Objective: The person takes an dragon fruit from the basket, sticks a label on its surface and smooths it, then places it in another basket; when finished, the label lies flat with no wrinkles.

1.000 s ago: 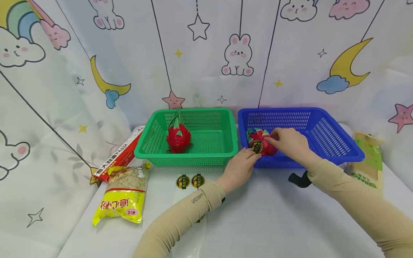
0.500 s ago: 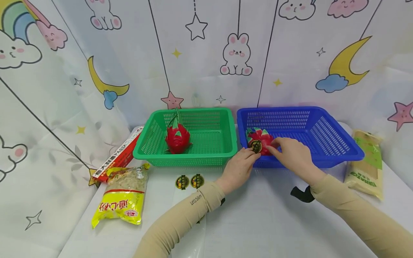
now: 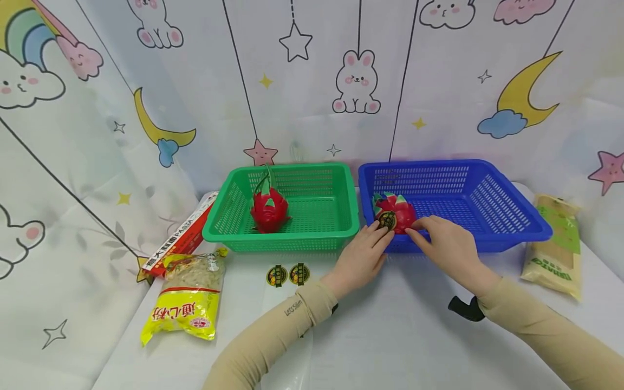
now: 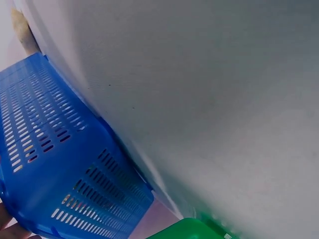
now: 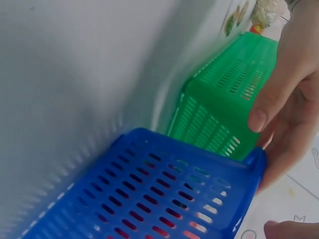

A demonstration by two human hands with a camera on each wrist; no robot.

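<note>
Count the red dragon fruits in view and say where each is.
2: one dragon fruit in the green basket, the other dragon fruit at the left end of the blue basket.

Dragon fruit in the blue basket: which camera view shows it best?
The head view: the dragon fruit and its round sticker show clearly from above. Right wrist view gives only red glimpses through slots in the blue basket; left wrist view, small, unclear reddish specks.

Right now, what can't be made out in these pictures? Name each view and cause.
Head: fine print of the sticker over the red fruit; too small.
Head: middle of the sticker strip; under the left sleeve.
Right wrist: most of that fruit; behind the blue basket.
Left wrist: palm beyond the fingers; cut off at the corner.
</note>
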